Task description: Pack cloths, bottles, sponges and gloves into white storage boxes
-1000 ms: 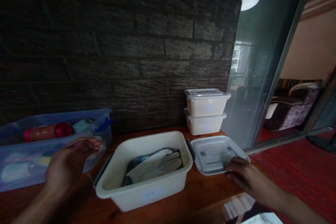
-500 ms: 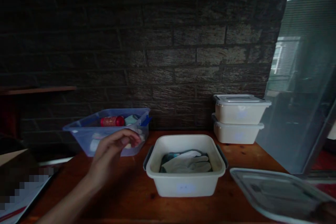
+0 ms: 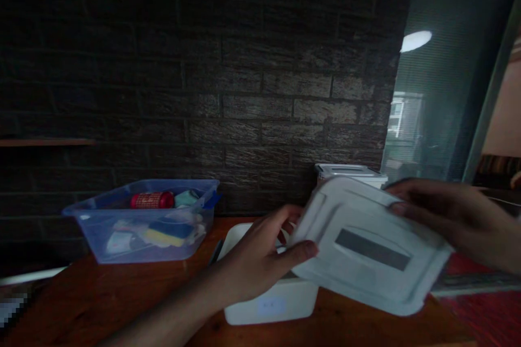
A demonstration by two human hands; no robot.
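Note:
A pale plastic box lid (image 3: 366, 282) is held up on a tilt over the right side of the white storage box (image 3: 268, 309). My left hand (image 3: 268, 260) grips the lid's left edge, thumb on the near face and fingers behind. On its upper right edge my right hand (image 3: 439, 222) is closed, somewhat blurred. The white box stands on the wooden table, partly covered from view by my left hand and the lid. Its contents are mostly hidden now.
A clear blue plastic bin (image 3: 142, 238) at the left holds a red can (image 3: 152, 200), a blue-and-yellow sponge (image 3: 169, 230) and cloths. Behind the raised lid, stacked lidded boxes (image 3: 352, 171) stand by the brick wall (image 3: 244, 92). A glass panel (image 3: 423, 119) rises at the right.
The lid has come up from low at the right to above the box. My left hand has moved right from beside the blue bin and taken hold of the lid's left edge.

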